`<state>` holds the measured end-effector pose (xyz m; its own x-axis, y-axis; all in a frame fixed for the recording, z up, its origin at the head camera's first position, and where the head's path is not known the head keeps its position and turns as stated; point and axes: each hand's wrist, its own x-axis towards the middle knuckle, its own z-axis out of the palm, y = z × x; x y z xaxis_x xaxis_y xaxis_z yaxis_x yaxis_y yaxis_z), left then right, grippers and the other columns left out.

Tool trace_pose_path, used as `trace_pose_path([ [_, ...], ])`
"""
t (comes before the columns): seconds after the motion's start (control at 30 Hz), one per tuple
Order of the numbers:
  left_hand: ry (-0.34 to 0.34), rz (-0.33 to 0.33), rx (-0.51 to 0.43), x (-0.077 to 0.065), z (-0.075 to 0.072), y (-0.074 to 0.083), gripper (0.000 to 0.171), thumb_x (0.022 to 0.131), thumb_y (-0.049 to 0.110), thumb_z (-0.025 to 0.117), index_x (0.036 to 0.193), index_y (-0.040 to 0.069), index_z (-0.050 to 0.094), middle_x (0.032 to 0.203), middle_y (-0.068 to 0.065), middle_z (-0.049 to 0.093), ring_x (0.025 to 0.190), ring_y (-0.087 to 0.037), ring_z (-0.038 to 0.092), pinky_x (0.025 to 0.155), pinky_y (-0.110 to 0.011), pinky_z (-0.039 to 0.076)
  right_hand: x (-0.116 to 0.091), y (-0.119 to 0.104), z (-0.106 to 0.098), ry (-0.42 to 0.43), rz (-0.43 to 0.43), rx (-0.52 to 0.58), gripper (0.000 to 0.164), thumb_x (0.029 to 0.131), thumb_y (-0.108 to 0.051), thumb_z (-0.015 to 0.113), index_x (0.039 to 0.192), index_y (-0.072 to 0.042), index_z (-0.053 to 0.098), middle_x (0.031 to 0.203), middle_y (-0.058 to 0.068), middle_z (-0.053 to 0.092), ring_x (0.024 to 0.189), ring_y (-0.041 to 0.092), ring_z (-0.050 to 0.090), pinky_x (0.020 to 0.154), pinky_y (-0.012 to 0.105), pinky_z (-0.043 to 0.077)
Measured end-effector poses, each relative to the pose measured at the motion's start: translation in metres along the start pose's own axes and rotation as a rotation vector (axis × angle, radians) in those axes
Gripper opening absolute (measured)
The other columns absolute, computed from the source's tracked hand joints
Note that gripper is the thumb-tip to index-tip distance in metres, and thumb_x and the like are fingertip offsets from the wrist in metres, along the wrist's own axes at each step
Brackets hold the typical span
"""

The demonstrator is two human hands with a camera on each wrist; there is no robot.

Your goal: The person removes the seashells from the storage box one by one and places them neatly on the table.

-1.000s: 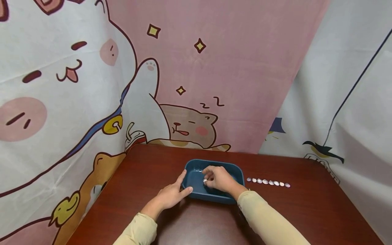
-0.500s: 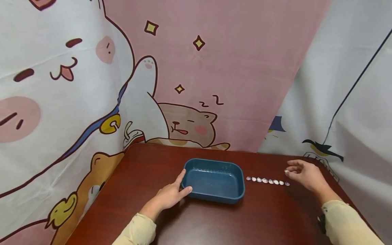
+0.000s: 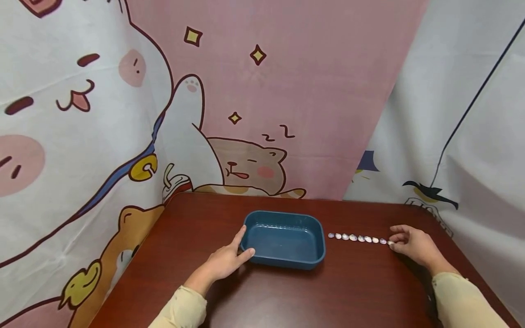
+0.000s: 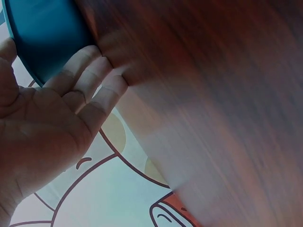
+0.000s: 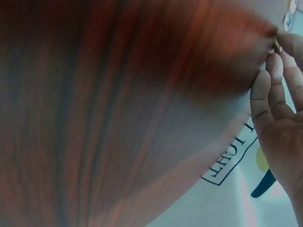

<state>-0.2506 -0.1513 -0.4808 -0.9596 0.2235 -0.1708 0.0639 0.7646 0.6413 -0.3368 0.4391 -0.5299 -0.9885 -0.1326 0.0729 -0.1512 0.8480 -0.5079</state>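
Note:
A blue rectangular basin point(image 3: 283, 262) stands on the table, and its inside looks bare. My left hand point(image 3: 223, 260) rests against its left end with thumb and fingers spread; in the left wrist view those straight fingers point(image 4: 85, 71) touch the basin's side and the table. To the basin's right runs a straight row of several small, pale, shiny shell-like pieces point(image 3: 353, 237). At the row's right end my right hand point(image 3: 416, 246) pinches one more such piece point(image 3: 390, 243) at the tabletop. Fingers mostly hide that piece in the right wrist view.
The dark red-brown wooden table point(image 3: 287, 296) meets a cartoon-printed cloth point(image 3: 307, 114) along its back edge. More of this cloth hangs at the left and right sides.
My right hand has left the basin with a small shell-like piece, moved right and come down to the row's end. The left hand stays at the basin. The view has shifted slightly.

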Motion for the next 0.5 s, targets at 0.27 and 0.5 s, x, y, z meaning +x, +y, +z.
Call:
trace_pose_path([
  [0.27, -0.001, 0.014, -0.007, 0.0004, -0.0010, 0.0012, 0.088, 0.106, 0.058, 0.058, 0.174, 0.025, 0.013, 0.163, -0.022, 0.050, 0.134, -0.044, 0.064, 0.108, -0.070, 0.047, 0.0031, -0.0030, -0.0024, -0.019, 0.019, -0.011, 0.057, 0.091, -0.018, 0.084, 0.139, 0.003, 0.062, 0.110, 0.009, 0.080, 0.093, 0.009, 0.068, 0.074, 0.019, 0.048],
  [0.5, -0.001, 0.006, -0.009, -0.0001, -0.0006, 0.0003, 0.088, 0.106, 0.057, 0.059, 0.174, 0.025, 0.014, 0.163, -0.022, 0.050, 0.135, -0.045, 0.063, 0.109, -0.071, 0.046, 0.0043, -0.0041, -0.0006, -0.010, 0.004, -0.014, 0.055, 0.092, -0.019, 0.084, 0.137, 0.004, 0.063, 0.111, 0.013, 0.080, 0.095, 0.015, 0.071, 0.076, 0.026, 0.050],
])
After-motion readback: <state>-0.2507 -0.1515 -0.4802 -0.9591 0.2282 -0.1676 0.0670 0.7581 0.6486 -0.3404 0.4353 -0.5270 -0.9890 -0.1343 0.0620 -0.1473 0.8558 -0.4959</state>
